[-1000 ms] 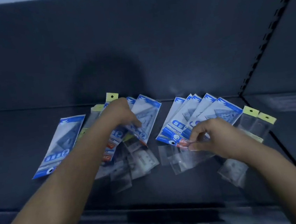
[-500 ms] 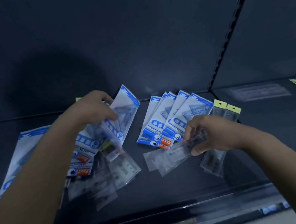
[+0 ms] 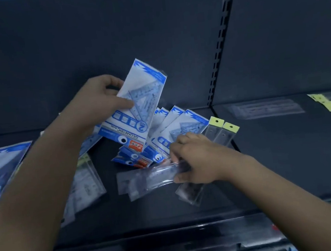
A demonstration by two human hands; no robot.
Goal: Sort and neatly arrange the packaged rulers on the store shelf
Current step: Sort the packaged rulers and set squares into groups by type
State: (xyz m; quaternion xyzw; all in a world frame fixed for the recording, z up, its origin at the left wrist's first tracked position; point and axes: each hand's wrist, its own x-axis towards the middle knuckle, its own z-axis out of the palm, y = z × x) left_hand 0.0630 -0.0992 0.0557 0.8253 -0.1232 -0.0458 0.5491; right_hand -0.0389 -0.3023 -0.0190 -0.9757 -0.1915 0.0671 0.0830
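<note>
**One blue pack [image 3: 136, 106] held up above the shelf [image 3: 286, 153]**

Left hand [image 3: 98, 99] grips it by the side, thumb across the front. It's tilted, white and blue, with "GEOMETRIC" and a big "2" readable and a clear set square inside. Below, at least four matching packs [image 3: 182, 123] lie fanned on the shelf. Right hand [image 3: 196, 158] pinches a bundle of clear ruler sleeves [image 3: 145, 178] lying flat, print too blurred to read. Two yellow-tabbed sleeves [image 3: 221, 131] sit just beside the fan.

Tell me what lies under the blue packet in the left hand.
The held packet overlaps a fan of blue packets lying on the shelf. Their left parts are covered.
</note>
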